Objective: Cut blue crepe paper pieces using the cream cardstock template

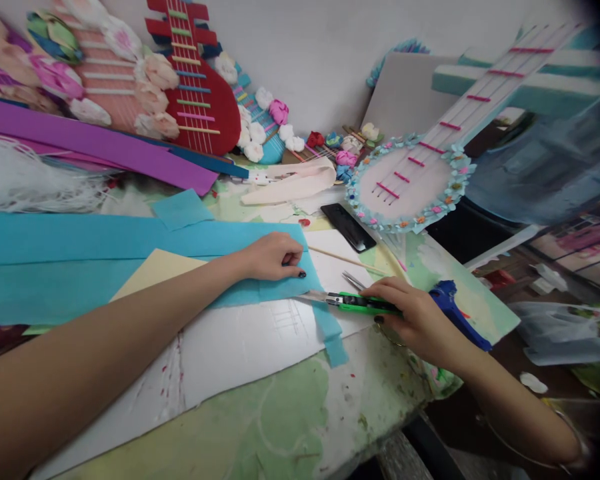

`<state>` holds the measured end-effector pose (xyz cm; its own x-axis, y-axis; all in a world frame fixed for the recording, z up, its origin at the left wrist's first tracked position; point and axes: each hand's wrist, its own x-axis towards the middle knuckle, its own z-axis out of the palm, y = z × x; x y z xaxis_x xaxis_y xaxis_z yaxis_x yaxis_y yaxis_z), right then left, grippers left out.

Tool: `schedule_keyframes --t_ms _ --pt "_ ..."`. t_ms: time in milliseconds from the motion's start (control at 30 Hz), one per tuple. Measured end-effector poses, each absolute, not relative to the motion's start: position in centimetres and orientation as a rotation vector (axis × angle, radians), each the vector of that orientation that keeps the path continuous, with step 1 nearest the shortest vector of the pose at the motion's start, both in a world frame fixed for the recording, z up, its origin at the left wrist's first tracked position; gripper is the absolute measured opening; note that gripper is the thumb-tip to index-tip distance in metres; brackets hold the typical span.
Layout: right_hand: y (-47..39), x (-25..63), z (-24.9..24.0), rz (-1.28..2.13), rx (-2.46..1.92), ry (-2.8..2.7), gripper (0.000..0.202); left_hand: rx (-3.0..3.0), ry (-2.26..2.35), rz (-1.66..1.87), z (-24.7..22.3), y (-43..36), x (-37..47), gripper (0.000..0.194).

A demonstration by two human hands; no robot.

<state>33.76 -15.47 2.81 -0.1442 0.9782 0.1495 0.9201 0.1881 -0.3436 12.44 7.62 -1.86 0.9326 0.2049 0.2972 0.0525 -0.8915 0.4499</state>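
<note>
My left hand (273, 257) is closed, fingers curled under, and presses on the layered blue crepe paper (80, 237) near its right end. In my right hand (420, 323) is a green and black utility knife (363, 303), blade out and pointing left. Its blade lies at the lower edge of the blue paper, just right of my left thumb. A narrow blue paper strip (333, 333) hangs down beside the blade. Metal scissors (354, 280) show their tips behind my right hand; the rest is mostly hidden. Under the paper lies a white board (240, 340) with pencil lines.
A thin wooden stick (347, 259) and a black phone (349, 227) lie behind the knife. A blue tool (457, 313) sits right of my right hand. Decorated instrument models, including a red one (205, 113) and a flower-edged one (405, 180), stand along the back.
</note>
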Motion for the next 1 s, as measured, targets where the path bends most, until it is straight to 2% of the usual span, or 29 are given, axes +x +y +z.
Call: schedule_keyframes --t_ms 1000 --pt "-14.6 32.8 2.5 0.222 -1.768 -2.172 0.044 2.635 0.19 0.495 -1.8 7.5 12.4 0.029"
